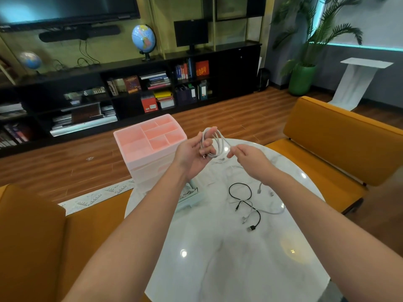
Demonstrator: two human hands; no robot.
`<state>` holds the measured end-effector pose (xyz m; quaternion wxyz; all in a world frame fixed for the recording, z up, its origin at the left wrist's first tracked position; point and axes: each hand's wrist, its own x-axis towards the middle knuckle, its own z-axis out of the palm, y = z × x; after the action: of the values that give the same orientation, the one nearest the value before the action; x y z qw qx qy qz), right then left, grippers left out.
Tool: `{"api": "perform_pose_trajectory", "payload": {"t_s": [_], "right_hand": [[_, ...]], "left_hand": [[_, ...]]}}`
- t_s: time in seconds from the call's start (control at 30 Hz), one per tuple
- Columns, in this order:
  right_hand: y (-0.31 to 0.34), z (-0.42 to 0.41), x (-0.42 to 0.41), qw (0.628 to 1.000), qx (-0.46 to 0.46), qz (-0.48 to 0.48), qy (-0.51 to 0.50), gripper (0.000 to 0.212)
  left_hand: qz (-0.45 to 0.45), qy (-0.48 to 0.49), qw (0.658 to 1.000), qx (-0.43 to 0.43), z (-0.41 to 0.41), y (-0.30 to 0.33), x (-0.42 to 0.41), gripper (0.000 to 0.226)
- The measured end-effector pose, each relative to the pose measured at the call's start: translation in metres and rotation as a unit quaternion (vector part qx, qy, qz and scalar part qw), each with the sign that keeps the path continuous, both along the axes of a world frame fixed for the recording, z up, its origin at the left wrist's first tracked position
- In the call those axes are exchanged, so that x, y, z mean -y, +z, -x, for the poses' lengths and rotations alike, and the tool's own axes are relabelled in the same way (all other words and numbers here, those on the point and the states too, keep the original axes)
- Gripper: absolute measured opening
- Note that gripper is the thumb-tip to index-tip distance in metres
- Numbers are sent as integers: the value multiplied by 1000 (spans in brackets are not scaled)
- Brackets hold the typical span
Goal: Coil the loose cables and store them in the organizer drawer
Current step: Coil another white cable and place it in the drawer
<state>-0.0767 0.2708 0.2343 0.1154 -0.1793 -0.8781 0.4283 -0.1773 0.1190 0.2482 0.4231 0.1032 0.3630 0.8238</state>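
Note:
My left hand (194, 155) holds a white cable (214, 144) wound in loops around its fingers, raised above the table. My right hand (250, 160) pinches the free end of that same cable just to the right of the coil. A pink organizer (135, 149) with open top compartments and drawers below stands at the table's far left. Its lowest drawer (193, 198) is pulled out beneath my left forearm and holds white cable. On the white marble table (218, 258) lie a loose black cable (242, 197) and a loose white cable (270, 211), tangled together.
Orange sofas flank the round table on the left (32, 236) and the right (331, 136). A patterned strip (98, 197) lies on the wooden floor by the table. A dark bookshelf (130, 88) lines the far wall. A potted plant (303, 77) stands at the back right.

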Motion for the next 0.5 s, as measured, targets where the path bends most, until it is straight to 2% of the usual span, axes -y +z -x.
{"api": "perform_pose_trajectory", "payload": {"t_s": [0.17, 0.3, 0.37, 0.5], "right_hand": [[-18, -2, 18, 998, 51, 10, 45, 35], [-21, -1, 33, 990, 87, 44, 98, 33], [-16, 0, 35, 987, 97, 65, 110, 33], [-9, -1, 27, 983, 119, 80, 112, 41]], "left_hand": [[-19, 82, 996, -30, 2, -3, -7, 41], [78, 129, 978, -143, 3, -8, -10, 44], [152, 134, 955, -217, 2, -9, -8, 41], [293, 92, 882, -358, -7, -8, -5, 31]]}}
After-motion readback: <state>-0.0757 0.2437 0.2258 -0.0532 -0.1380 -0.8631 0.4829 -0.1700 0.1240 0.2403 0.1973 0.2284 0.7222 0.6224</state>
